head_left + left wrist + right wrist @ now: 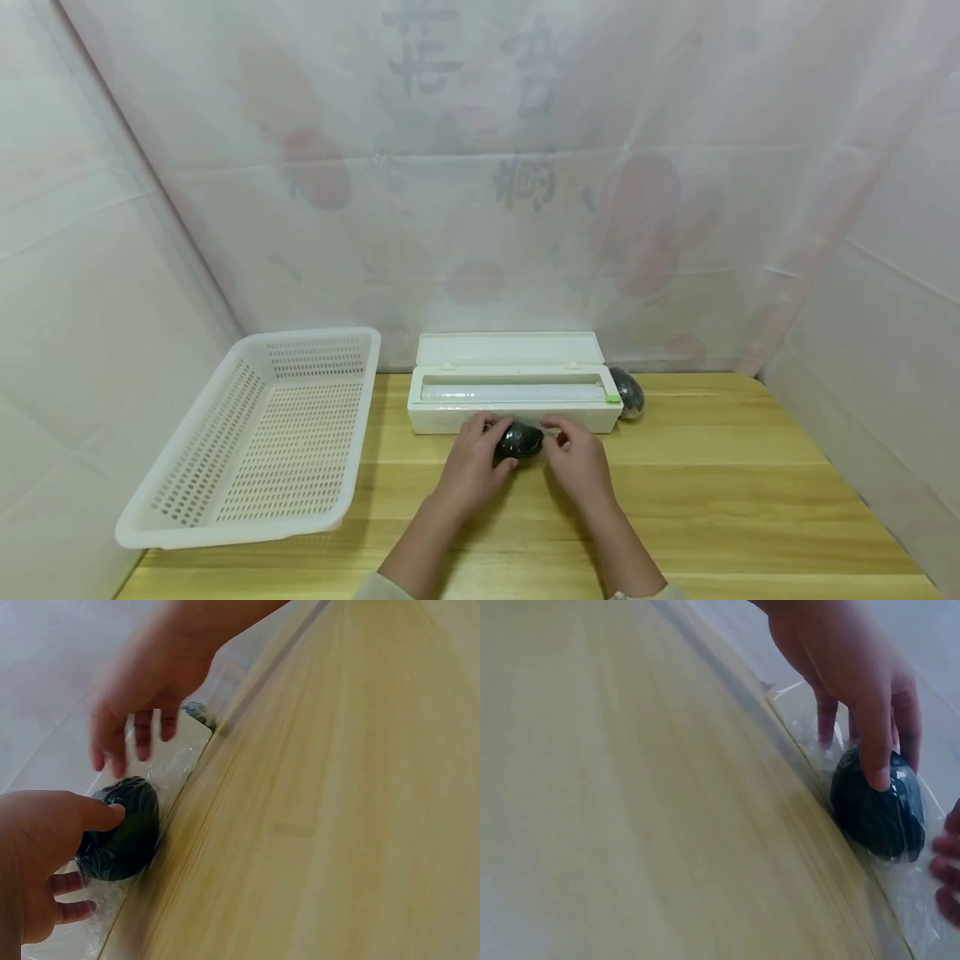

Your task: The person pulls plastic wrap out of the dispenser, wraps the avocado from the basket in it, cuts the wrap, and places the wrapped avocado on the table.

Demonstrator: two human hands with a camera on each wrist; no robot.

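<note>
A dark green, egg-shaped avocado point(517, 442) with cling film point(176, 761) around it sits in front of the cling film box point(517, 419). My left hand point(474, 457) grips it from the left, thumb over its near side and fingers around the far side. In the left wrist view the thumb lies on the dark skin of the avocado point(124, 836). My right hand point(577, 458) hovers at the avocado's right end, fingers loosely bent and holding nothing. Clear film spreads beneath and beside the avocado in the right wrist view.
The box has its lid point(510, 348) raised, a film roll point(513, 392) inside and a green slider point(613, 399) at the right. Beside its right end lies another dark, film-wrapped round thing point(628, 393). A white slotted basket point(352, 454) stands left on the wooden table point(712, 500).
</note>
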